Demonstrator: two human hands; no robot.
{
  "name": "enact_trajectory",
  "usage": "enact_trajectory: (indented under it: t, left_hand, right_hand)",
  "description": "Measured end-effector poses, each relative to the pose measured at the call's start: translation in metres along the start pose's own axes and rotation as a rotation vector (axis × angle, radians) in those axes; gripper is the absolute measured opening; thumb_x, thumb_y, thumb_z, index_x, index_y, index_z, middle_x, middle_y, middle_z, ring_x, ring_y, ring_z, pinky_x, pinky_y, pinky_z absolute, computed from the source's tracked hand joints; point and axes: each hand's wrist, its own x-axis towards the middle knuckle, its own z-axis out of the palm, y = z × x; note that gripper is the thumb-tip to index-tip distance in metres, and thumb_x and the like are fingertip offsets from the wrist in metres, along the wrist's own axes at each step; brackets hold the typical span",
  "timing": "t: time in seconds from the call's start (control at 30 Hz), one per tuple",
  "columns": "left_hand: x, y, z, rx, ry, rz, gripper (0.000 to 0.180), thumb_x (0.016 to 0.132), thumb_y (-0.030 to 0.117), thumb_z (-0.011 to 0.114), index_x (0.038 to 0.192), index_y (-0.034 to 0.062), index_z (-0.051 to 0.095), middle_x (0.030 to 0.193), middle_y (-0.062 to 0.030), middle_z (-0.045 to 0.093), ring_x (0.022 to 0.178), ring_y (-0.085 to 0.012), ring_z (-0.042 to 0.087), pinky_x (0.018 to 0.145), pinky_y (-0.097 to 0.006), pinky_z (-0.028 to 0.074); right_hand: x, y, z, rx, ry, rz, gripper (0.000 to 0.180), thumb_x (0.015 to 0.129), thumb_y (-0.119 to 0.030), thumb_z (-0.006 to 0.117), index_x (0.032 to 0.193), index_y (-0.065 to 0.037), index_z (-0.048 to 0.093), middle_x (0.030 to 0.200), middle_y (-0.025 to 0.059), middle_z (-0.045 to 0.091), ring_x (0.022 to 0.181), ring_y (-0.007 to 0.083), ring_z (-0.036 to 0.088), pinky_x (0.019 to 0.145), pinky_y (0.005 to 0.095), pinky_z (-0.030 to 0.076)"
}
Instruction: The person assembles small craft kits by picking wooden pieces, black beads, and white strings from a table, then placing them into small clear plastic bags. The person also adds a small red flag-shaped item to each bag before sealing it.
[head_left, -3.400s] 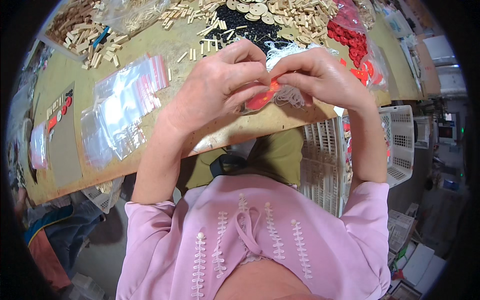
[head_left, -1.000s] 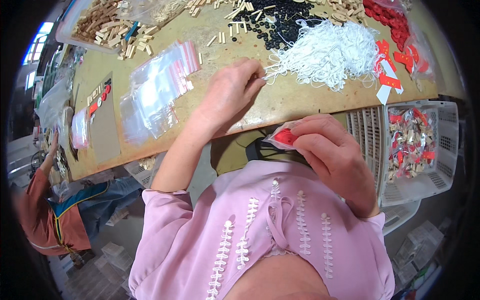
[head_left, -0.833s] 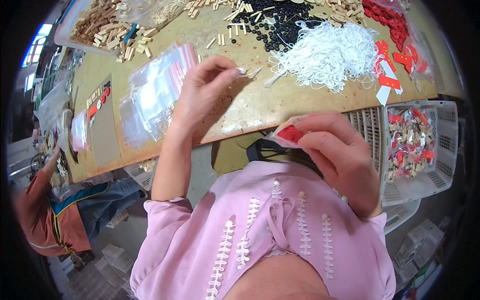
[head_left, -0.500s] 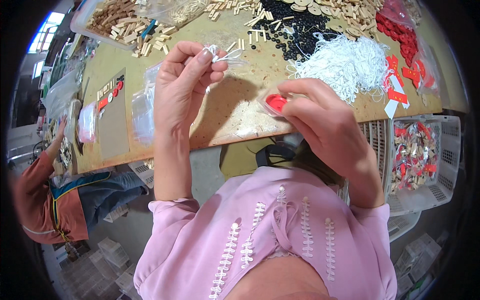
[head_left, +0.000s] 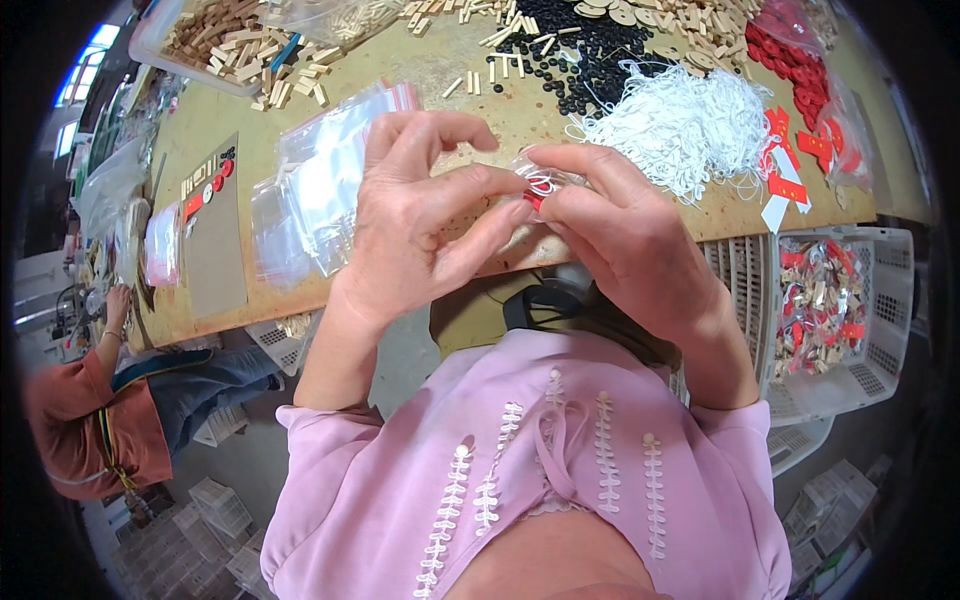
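Over the table's near edge, my right hand [head_left: 635, 225] pinches a small clear plastic bag [head_left: 522, 163]. Inside it shows a red round piece [head_left: 534, 203], partly covered by fingers. A loop of white string [head_left: 541, 185] sits at the bag's mouth, above the red piece. My left hand [head_left: 415, 205] reaches in from the left, thumb and forefinger closed at the string, other fingers raised and curved. Its fingertips meet the bag, and how much string lies inside cannot be made out. Beside my left hand lies a pile of flat clear zip bags [head_left: 320, 150].
White strings [head_left: 690, 130] lie heaped behind my right hand, near black rings [head_left: 570, 70], wooden pieces [head_left: 265, 45] and red pieces [head_left: 790, 75]. A crate [head_left: 895, 300] of filled bags stands right. A brown board [head_left: 215, 265] lies left; another person [head_left: 110, 420] works beyond.
My left hand has come down and right with the white string, from above the table to the bag in my right hand. The pile of zip bags shows more fully.
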Motion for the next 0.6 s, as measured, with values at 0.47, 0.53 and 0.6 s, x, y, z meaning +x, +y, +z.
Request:
enact_trajectory:
  t: [0.47, 0.53, 0.6]
  left_hand:
    - [-0.008, -0.006, 0.013, -0.733, 0.129, -0.289, 0.044, 0.074, 0.027, 0.093, 0.109, 0.0058, 0.075, 0.122, -0.0097, 0.071, 0.115, -0.0257, 0.066, 0.1, -0.039, 0.05]
    - [-0.019, -0.015, 0.028, -0.677, -0.008, -0.357, 0.047, 0.076, 0.027, 0.092, 0.113, 0.0043, 0.074, 0.115, -0.0096, 0.073, 0.108, -0.0219, 0.069, 0.095, -0.034, 0.053]
    - [-0.023, -0.009, 0.037, -0.752, 0.038, -0.391, 0.03, 0.087, 0.015, 0.084, 0.113, 0.0032, 0.075, 0.103, -0.0081, 0.076, 0.094, -0.0148, 0.07, 0.085, -0.029, 0.055]
  right_hand:
    - [-0.002, 0.009, 0.0, 0.145, 0.018, -0.01, 0.014, 0.086, 0.004, 0.07, 0.099, 0.0, 0.068, 0.127, 0.0196, 0.063, 0.109, 0.0347, 0.067, 0.092, 0.038, 0.054]
    - [0.002, 0.01, -0.003, 0.135, 0.013, -0.006, 0.013, 0.086, 0.004, 0.071, 0.098, -0.001, 0.069, 0.129, 0.0204, 0.062, 0.11, 0.0344, 0.066, 0.093, 0.0381, 0.054]
    - [0.003, 0.017, -0.002, 0.119, 0.03, -0.025, 0.014, 0.087, 0.003, 0.07, 0.1, -0.002, 0.069, 0.128, 0.0193, 0.063, 0.108, 0.0316, 0.067, 0.093, 0.0366, 0.054]
